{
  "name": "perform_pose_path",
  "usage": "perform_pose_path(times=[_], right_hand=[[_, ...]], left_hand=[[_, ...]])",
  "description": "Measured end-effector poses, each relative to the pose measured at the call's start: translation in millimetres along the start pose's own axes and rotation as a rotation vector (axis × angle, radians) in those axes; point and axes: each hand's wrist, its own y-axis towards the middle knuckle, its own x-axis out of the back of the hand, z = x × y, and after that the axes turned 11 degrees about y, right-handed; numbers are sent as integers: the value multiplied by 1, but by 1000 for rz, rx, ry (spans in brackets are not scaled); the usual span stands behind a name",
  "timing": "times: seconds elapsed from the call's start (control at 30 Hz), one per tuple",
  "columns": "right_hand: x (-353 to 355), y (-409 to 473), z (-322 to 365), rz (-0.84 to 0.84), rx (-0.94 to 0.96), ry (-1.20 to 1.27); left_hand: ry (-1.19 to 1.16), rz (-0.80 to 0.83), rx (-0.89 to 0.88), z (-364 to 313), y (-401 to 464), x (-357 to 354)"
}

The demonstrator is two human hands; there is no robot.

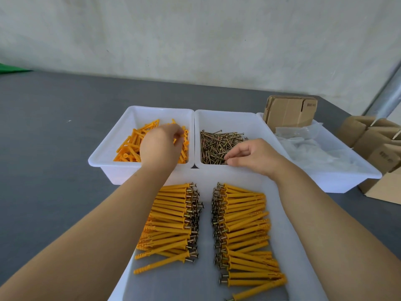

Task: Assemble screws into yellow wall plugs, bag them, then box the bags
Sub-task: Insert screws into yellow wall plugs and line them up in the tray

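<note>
Fingers [233,156] of the right hand [253,157] curl down into the heap of screws [219,144] in the middle white tub [230,118], thumb and forefinger closing on what looks like a single screw near the front edge. Across the divide, the left hand [159,146] reaches into the neighbouring tub [138,114] of loose yellow wall plugs [130,146], fingertips bent among them; whether a plug is already held cannot be told. Nearer the person, two rows of finished plug-and-screw assemblies [245,231] lie heads inward on a white tray [206,268]. To the right a third tub [347,170] carries clear plastic bags [314,148] and flattened cardboard boxes [290,114], with more cartons [377,153] standing on the grey surface [54,137]. Assembly appears well along, bagging not yet begun. The tangled screws may come up in a clump, or the pinch may slip on a thin shank. A forearm dragged back low could scatter the neat rows.
</note>
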Motion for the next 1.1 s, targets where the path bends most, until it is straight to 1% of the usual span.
perform_pose_path(times=[0.07, 0.1, 0.13, 0.17, 0.23, 0.3, 0.37, 0.43, 0.5, 0.67, 0.8, 0.87, 0.97, 1.1], right_hand=[[-7, 1, 0, -139, 75, 106], [-10, 2, 2, -193, 114, 173], [-13, 3, 3, -234, 145, 225], [-15, 3, 5, -265, 167, 258], [-19, 4, 10, -302, 182, 351], [-22, 4, 14, -333, 174, 531], [-22, 5, 17, -365, 170, 698], [-21, 5, 18, -381, 171, 795], [-21, 5, 19, -384, 176, 793], [-23, 4, 18, -352, 224, 593], [-30, 0, 22, -232, 288, 377], [-35, 0, 26, -199, 281, 341], [-34, 1, 25, -293, 231, 411], [-21, 3, 12, -469, 150, 443]], left_hand=[[-133, -135, -41, -4, 1, 2], [-226, -172, -34, -7, 0, 4], [-338, -172, -12, -10, -2, 7], [-461, -137, 19, -14, -5, 9], [-718, 14, 83, -23, -14, 14], [-873, 203, 109, -29, -20, 16], [-883, 361, 114, -32, -23, 16], [-889, 472, 130, -34, -25, 15], [-926, 528, 145, -35, -26, 15], [-977, 546, 187, -34, -25, 14], [-981, 532, 165, -34, -26, 14], [-979, 508, 117, -34, -26, 16], [-995, 526, -1, -36, -27, 20], [-1073, 735, -84, -44, -34, 27]])
